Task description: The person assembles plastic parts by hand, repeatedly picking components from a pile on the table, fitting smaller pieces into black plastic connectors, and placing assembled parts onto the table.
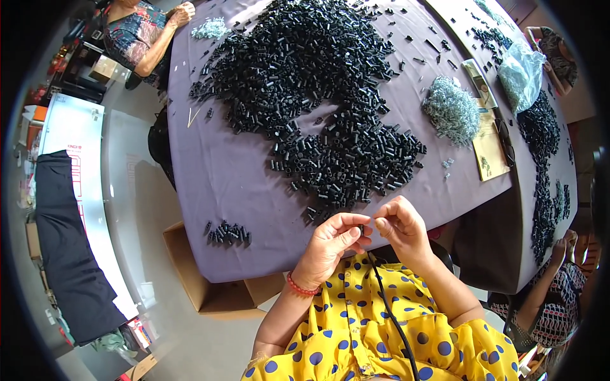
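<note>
Close to the table's near edge, my left hand point(332, 246) pinches a small black tubular piece point(361, 229) between thumb and fingers. Beside it, my right hand point(404, 232) is closed in a pinch, its fingertips almost meeting the left ones. Whatever sits in that pinch is too small to name. Just beyond both hands spreads a large heap of black tubular pieces point(343, 152). A pile of small clear pieces point(451, 111) lies to the right of the heap.
A small group of black pieces point(227, 233) lies at the table's near left. Sunglasses point(506, 143) rest by a yellow card point(489, 152) at right. An open cardboard box point(216, 298) stands below the edge. Other people sit around; one person's hand point(183, 13) is at far left.
</note>
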A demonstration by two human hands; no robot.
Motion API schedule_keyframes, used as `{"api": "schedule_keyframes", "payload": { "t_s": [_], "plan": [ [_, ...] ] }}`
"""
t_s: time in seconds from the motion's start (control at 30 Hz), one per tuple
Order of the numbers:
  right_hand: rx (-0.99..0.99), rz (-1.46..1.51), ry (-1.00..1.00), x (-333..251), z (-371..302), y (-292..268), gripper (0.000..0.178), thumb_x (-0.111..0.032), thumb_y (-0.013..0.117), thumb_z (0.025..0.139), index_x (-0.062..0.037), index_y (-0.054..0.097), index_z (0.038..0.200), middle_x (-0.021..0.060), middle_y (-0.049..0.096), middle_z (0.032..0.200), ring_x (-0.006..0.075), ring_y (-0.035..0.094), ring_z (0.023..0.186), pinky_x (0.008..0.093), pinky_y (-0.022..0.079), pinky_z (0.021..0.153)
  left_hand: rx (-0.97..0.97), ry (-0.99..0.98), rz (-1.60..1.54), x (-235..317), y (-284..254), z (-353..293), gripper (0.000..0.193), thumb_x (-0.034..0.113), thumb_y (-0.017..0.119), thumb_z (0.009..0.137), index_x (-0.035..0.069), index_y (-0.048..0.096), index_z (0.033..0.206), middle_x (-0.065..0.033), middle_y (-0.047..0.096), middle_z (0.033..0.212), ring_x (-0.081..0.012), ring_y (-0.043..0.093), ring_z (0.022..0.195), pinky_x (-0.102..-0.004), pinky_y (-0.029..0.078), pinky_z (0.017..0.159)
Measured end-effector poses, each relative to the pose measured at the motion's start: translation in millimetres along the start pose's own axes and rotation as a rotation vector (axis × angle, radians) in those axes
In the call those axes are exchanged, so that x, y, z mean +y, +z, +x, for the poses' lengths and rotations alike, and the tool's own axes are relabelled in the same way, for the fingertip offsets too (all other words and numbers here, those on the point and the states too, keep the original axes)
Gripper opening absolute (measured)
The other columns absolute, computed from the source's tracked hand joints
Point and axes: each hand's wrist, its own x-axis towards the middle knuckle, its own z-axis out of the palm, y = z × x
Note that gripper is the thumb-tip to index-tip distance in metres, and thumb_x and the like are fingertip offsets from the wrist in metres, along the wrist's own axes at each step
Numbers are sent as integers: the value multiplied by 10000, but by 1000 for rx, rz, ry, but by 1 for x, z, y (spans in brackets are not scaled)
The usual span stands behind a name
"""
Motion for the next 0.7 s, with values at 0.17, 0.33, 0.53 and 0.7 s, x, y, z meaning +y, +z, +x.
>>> {"api": "schedule_keyframes", "payload": {
  "t_s": [0.17,0.33,0.53,0.7],
  "plan": [
    [-21,130,125,-1,2,2,64,-42,669,974,-21,609,979,42,562,945,146,554,849,269,467,763,11,-7,-13,1,0,-1,306,125,552,1055,10,546,1339,-95,707,1079,-169,697,959,-300,567,865],
    [-32,30,23,6,1,4,49,-24,663,972,-15,619,991,45,562,957,147,560,847,268,478,755,28,99,158,-5,1,2,308,193,521,1077,7,548,1322,-91,692,1088,-147,676,957,-306,565,877],
    [-32,-52,-43,5,3,5,64,-4,673,955,5,622,993,61,557,945,148,587,825,266,512,719,36,143,322,-4,5,2,285,164,478,1094,3,541,1321,-68,677,1071,-127,656,965,-285,554,883],
    [-56,-94,-52,2,4,5,70,1,679,948,12,643,1008,62,563,924,158,609,814,269,521,720,33,142,340,-5,5,2,282,174,475,1097,2,549,1308,-61,677,1070,-116,651,965,-275,550,880]
  ]
}}
